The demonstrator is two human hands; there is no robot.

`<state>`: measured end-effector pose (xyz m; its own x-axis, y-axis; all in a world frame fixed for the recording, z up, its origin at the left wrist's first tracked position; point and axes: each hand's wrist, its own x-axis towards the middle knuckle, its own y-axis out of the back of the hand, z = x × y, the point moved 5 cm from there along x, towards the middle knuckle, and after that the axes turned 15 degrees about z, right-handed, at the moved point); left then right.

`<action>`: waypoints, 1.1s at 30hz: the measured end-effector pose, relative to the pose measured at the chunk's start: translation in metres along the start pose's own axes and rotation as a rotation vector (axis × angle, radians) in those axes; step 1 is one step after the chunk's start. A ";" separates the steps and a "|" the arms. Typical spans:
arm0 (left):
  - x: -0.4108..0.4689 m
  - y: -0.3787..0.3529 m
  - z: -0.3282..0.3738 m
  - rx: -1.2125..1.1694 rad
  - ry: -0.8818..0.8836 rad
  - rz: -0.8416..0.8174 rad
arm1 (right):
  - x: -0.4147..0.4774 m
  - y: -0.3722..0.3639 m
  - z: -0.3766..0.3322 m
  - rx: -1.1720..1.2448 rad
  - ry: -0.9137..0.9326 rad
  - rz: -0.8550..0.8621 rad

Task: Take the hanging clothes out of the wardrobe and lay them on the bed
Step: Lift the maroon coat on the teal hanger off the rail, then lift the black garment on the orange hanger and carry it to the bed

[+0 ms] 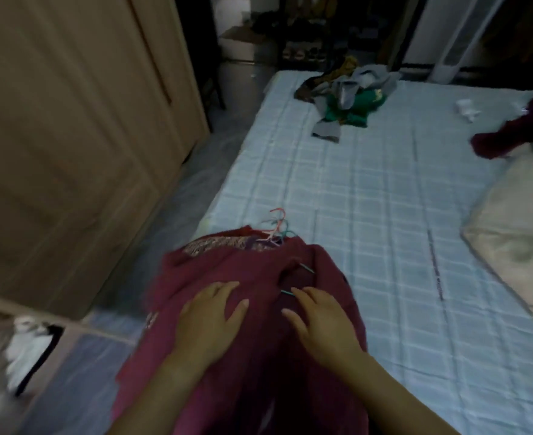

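A stack of maroon clothes (258, 268) on hangers lies at the near left edge of the bed (368, 199). Pink and teal hanger hooks (277, 227) stick out at its far end. My left hand (210, 318) rests flat on the maroon cloth with its fingers spread. My right hand (321, 321) lies flat beside it, fingertips next to a teal hanger arm (287, 292). Neither hand grips anything. The wardrobe (70, 136), beige with its doors closed, stands to the left.
A pile of grey, green and brown clothes (346, 98) lies at the bed's far end. A dark red garment (516, 130) and a cream pillow (516, 233) sit at the right. A narrow strip of floor (171, 208) runs between wardrobe and bed.
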<state>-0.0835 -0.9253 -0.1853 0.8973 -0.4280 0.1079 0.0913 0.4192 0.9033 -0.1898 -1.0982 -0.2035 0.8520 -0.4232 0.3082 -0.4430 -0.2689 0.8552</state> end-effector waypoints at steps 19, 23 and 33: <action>-0.265 0.182 -0.221 0.113 0.811 0.434 | -0.097 -0.089 -0.346 0.382 0.771 -0.414; -0.305 0.252 -0.288 0.159 0.839 0.508 | -0.124 -0.100 -0.460 0.469 0.893 -0.355; -0.313 0.460 -0.450 0.375 0.681 0.744 | -0.095 -0.089 -0.743 0.601 1.059 -0.160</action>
<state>-0.1282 -0.2378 0.0093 0.7351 0.4176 0.5341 -0.6115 0.0681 0.7883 -0.0242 -0.3913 0.0003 0.5906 0.4872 0.6432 -0.1325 -0.7277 0.6729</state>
